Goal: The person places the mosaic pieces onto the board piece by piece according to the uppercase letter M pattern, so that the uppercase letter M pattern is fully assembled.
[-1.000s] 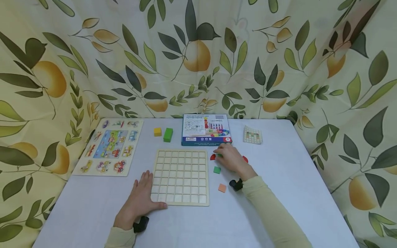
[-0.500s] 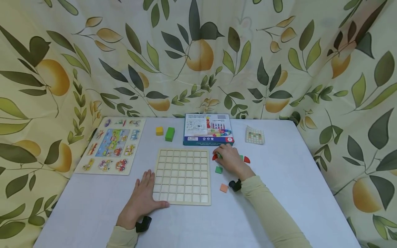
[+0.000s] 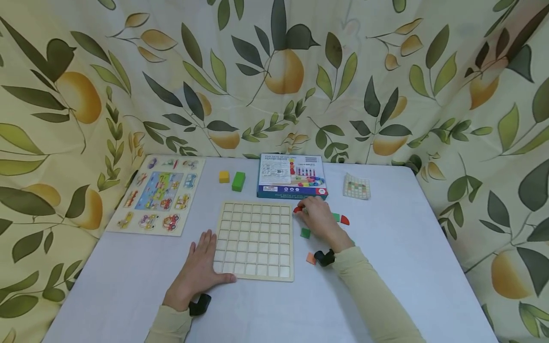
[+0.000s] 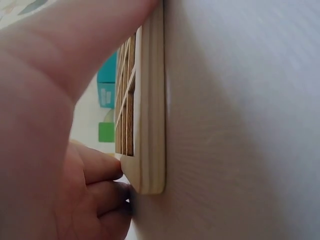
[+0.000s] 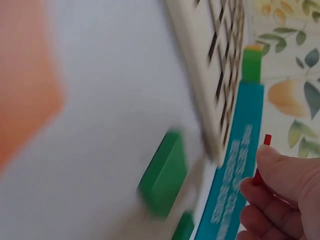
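Grid board (image 3: 257, 240) lies flat mid-worktop (image 3: 407, 262), well in from the side edges. Left hand (image 3: 199, 264) is spread, fingers along the board's left edge and thumb at its near edge, presumably to stop it sliding. Right hand (image 3: 319, 216) pinches a red piece (image 5: 268, 139) between thumb and fingers beside the board's far-right corner; the grip suits so thin a part. Green tile (image 3: 305, 233) and orange tile (image 3: 310, 258) lie off its right edge, probably for easy right-hand reach.

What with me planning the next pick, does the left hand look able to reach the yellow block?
Probably yes: the left hand, touching the grid board, has an open lane past the picture puzzle to the yellow block.
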`<state>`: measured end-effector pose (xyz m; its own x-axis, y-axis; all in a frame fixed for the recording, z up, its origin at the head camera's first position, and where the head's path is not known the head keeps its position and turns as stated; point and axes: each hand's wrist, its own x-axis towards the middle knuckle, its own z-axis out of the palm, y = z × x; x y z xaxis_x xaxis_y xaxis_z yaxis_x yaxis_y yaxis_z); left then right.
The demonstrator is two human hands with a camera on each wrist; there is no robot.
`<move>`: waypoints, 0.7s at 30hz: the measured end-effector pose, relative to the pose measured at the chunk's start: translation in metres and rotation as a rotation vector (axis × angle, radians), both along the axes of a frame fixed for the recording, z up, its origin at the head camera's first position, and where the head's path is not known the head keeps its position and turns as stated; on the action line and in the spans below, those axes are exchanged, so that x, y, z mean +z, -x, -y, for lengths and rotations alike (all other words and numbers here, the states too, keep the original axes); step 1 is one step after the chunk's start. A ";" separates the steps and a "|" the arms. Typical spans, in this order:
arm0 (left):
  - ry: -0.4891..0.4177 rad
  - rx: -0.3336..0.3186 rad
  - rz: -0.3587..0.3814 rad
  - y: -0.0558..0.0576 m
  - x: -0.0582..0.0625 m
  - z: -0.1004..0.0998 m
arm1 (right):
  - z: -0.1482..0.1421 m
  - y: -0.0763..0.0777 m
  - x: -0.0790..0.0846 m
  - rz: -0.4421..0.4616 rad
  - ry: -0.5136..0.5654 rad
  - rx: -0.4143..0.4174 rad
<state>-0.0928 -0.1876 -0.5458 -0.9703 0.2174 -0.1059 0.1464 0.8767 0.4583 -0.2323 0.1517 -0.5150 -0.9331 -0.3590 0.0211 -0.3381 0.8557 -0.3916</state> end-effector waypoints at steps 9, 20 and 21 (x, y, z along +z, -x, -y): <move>-0.010 0.014 0.028 0.002 0.003 -0.002 | 0.042 -0.007 0.010 0.027 0.084 0.046; -0.010 0.019 0.038 0.003 0.003 -0.002 | 0.089 -0.017 0.006 -0.012 0.072 0.217; -0.009 0.020 0.039 0.003 0.003 -0.002 | 0.093 -0.017 0.006 -0.017 0.067 0.231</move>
<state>-0.0953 -0.1856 -0.5425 -0.9697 0.1986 -0.1422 0.1103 0.8752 0.4710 -0.2148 0.0589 -0.5093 -0.8254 -0.5606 0.0669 -0.5291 0.7268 -0.4379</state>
